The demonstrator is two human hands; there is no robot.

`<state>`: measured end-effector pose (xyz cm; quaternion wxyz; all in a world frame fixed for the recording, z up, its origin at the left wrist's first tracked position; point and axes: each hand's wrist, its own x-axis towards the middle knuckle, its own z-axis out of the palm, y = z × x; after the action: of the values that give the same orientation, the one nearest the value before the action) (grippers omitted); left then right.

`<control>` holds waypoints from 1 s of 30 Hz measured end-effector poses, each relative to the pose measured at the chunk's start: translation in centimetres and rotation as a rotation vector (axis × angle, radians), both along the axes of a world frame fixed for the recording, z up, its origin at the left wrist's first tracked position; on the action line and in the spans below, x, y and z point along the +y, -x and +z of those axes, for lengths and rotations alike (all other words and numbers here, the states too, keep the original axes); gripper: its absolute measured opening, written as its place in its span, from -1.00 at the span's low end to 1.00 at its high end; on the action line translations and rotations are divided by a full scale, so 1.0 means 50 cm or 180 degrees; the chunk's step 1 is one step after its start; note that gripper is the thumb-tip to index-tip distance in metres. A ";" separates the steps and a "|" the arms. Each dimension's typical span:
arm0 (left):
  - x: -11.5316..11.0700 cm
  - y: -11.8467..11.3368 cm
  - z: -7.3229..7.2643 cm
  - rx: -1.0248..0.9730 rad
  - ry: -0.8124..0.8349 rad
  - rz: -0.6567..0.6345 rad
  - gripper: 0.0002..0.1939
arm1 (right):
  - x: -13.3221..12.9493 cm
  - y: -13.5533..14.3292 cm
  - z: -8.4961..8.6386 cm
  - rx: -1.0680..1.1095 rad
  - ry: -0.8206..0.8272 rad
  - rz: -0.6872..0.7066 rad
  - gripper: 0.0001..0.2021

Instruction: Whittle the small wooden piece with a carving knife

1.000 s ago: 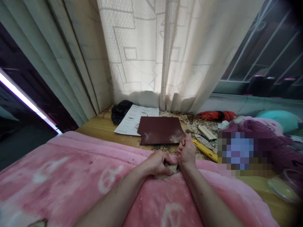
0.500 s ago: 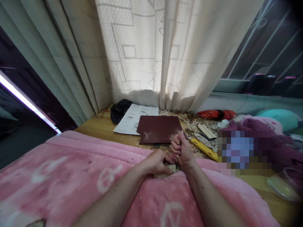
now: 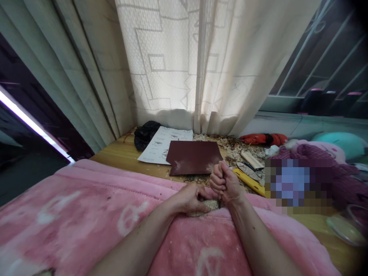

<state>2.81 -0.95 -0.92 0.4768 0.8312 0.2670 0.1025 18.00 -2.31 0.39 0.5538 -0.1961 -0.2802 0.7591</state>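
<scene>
My left hand [image 3: 193, 197] is closed on a pale, rough-textured piece [image 3: 212, 205], pressing it against the pink plush blanket [image 3: 161, 245] in front of me. The kind of piece cannot be told, as the fingers cover much of it. Just to its right, my right hand [image 3: 227, 182] makes a tight fist, thumb on top. A slim thing seems to run through that fist, mostly hidden by the fingers. Beyond the hands lies a dark brown sheet [image 3: 195, 155] with scuffed lower corners.
A white printed sheet [image 3: 156, 147] and a black bag [image 3: 145, 134] lie at the back left. Shavings [image 3: 231, 149] litter the wooden surface, near a cream-handled tool [image 3: 251, 160] and a yellow utility knife [image 3: 248, 181]. A clear round container [image 3: 345, 230] stands far right.
My right fist has moved slightly right, away from the left hand, uncovering more of the pale piece. My left hand has stayed in place.
</scene>
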 end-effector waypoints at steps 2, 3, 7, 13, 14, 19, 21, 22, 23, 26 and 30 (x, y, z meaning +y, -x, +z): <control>0.000 0.002 -0.002 -0.0036 -0.0134 0.0049 -0.70 | 0.000 -0.002 0.005 -0.0025 0.0028 -0.0334 -0.58; -0.001 0.002 -0.004 -0.0008 -0.0186 0.0082 -0.71 | 0.000 -0.002 0.007 -0.0045 0.0049 -0.0502 -0.58; -0.001 0.003 -0.008 0.0091 -0.0241 0.0116 -0.74 | -0.002 0.003 0.012 -0.0060 0.0175 -0.1014 -0.58; -0.001 0.003 -0.007 -0.0003 -0.0290 0.0125 -0.72 | -0.005 0.008 0.009 -0.0044 0.0238 -0.1427 -0.60; -0.002 0.003 -0.006 -0.0015 -0.0304 0.0137 -0.71 | -0.004 0.008 0.007 -0.0041 0.0251 -0.1494 -0.60; -0.003 0.003 -0.006 0.0007 -0.0376 0.0134 -0.72 | -0.001 0.011 0.004 -0.0080 0.0257 -0.1810 -0.58; -0.002 0.004 -0.006 0.0051 -0.0384 0.0168 -0.71 | -0.002 0.014 0.005 -0.0141 0.0265 -0.1924 -0.57; -0.002 0.004 -0.007 0.0067 -0.0382 0.0186 -0.70 | -0.002 0.015 0.006 -0.0173 0.0276 -0.1987 -0.57; -0.002 0.004 -0.008 0.0077 -0.0386 0.0194 -0.69 | -0.003 0.017 0.007 -0.0206 0.0286 -0.2062 -0.57; -0.001 0.004 -0.009 0.0087 -0.0443 0.0171 -0.69 | -0.006 0.021 0.011 -0.0310 0.0280 -0.2264 -0.56; -0.001 0.001 -0.008 0.0162 -0.0455 0.0143 -0.73 | -0.008 0.024 0.014 -0.0429 0.0289 -0.2381 -0.56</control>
<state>2.75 -1.00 -1.29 0.4069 0.8592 0.2896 0.1108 16.79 -2.71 1.10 0.7637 -0.3586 -0.1911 0.5016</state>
